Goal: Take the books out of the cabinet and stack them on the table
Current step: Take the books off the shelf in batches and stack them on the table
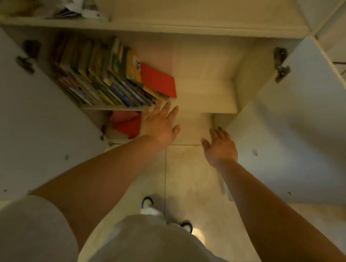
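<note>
- Fingers (171, 110) of left hand (159, 127) straight and loosely spread, holding nothing; tips just at front edge of shelf (212, 105), beside right end of book row.
- Fingers of right hand (221, 146) likewise relaxed and spread, holding nothing, near inner edge of right door (305, 126), well apart from any book.
- Books (101, 75) in cabinet, packed along left part of middle shelf, leaning rightward; red book (159, 81) outermost, lying tilted against yellow book (133, 68).
- More red covers (129, 125) on lower level, just left of left wrist.
- Both doors swung wide; left door (20, 126) close to left forearm.
- Risk: pulling end book alone likely lets leaning row slump or slide right across bare shelf.
- Risk: red book loose on top, could slip off front edge toward floor (186, 185) if nudged.
- Risk: one-handed grab of several thin books likely fans them out; second hand wanted underneath.
- Desk not in view; no stack to check.
- Titles and book count unreadable: blur, dim light.
- Lower shelf mostly hidden behind left hand and door; upper-left clutter (74, 1) indistinct.
</note>
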